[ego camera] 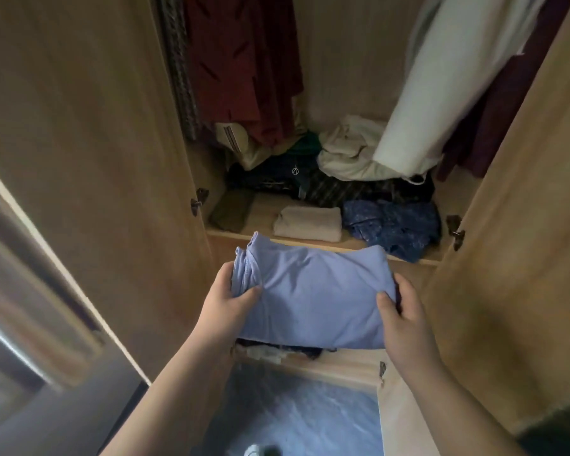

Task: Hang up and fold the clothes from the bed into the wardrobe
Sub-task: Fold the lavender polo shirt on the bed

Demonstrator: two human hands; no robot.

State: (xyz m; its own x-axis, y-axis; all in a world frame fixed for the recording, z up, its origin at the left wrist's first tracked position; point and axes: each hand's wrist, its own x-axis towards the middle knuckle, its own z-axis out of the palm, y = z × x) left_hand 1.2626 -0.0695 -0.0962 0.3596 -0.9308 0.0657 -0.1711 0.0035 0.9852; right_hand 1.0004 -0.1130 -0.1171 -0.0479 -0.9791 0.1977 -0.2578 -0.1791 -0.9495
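Being held just before the wardrobe shelf (261, 219), the folded blue garment (313, 297) is pinched at both ends by the left hand (229, 304) and right hand (407, 324); its fold could be undone if shoved against the beige cloth (306, 222).

- No words, brand names or numbers can be read anywhere.
- A small white round emblem (295, 171) sits on a dark garment (270, 177) on the wardrobe shelf (264, 218), but its design is too small to make out.
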